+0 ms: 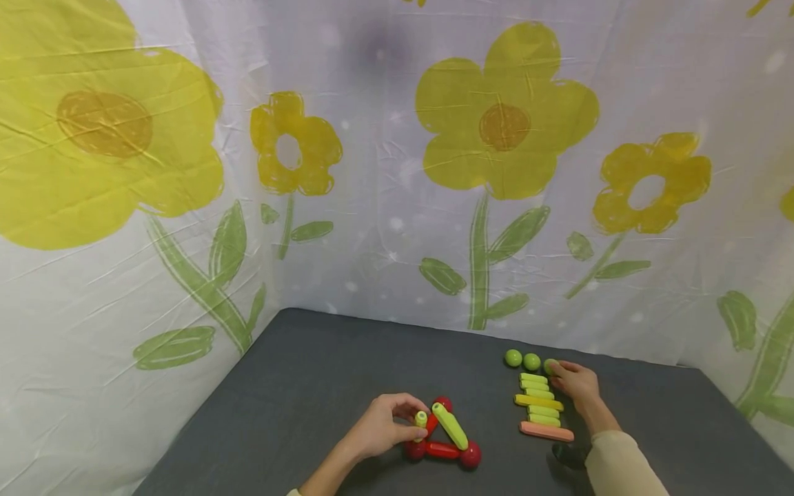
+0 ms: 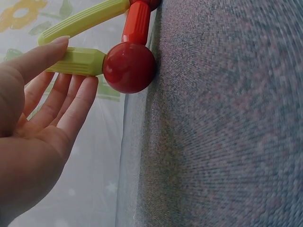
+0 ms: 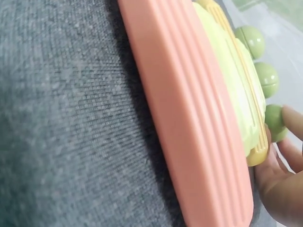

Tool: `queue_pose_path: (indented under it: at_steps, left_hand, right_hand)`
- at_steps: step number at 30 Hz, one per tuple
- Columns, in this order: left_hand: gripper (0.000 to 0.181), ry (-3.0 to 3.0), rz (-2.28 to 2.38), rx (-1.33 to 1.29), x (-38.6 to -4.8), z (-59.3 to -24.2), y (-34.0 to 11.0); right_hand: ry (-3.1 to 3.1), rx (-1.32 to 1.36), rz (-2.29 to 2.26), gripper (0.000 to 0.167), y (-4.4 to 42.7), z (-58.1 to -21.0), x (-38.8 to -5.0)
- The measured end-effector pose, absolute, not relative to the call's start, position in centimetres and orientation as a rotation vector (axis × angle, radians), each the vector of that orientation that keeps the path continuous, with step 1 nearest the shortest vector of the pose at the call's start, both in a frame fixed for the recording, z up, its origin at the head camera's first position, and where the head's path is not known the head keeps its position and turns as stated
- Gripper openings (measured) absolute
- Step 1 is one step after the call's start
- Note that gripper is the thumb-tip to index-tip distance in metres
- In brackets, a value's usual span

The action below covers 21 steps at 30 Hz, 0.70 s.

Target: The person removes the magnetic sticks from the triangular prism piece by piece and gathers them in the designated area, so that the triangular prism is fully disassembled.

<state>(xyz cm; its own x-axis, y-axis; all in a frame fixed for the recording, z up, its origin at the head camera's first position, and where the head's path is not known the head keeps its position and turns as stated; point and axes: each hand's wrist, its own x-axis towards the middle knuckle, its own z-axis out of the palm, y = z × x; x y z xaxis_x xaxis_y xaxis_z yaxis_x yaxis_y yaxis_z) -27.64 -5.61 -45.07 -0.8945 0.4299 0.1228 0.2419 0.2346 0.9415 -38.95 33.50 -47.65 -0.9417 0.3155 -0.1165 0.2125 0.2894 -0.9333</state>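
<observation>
A triangle of red rods [image 1: 442, 450] and red balls [image 1: 470, 455] lies on the dark table. Two light green rods rise from it; my left hand [image 1: 386, 428] pinches the shorter one [image 2: 78, 62], which stands on a red ball [image 2: 129, 67], between thumb and fingers. The longer green rod [image 1: 450, 426] leans up from another corner. Over at the right, my right hand [image 1: 578, 386] holds the rightmost green ball [image 3: 275, 124] of a row of three between thumb and fingertips.
Below the other green balls [image 1: 513, 357] lie several light green rods [image 1: 544, 420], a yellow rod [image 1: 538, 402] and a pink rod [image 1: 546, 432]. A dark object [image 1: 569, 456] sits by the right sleeve. A flowered cloth [image 1: 372, 275] hangs behind the table [image 1: 310, 372].
</observation>
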Motion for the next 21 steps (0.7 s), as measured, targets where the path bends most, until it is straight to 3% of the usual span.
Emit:
queue_pose_path:
  at_steps: [21]
  left_hand:
    - [0.024,2.347,1.720,0.678,-27.62,-44.98,-5.66]
  right_hand:
    - [-2.260,-0.474,1.848,0.054,33.15,-48.28,-38.85]
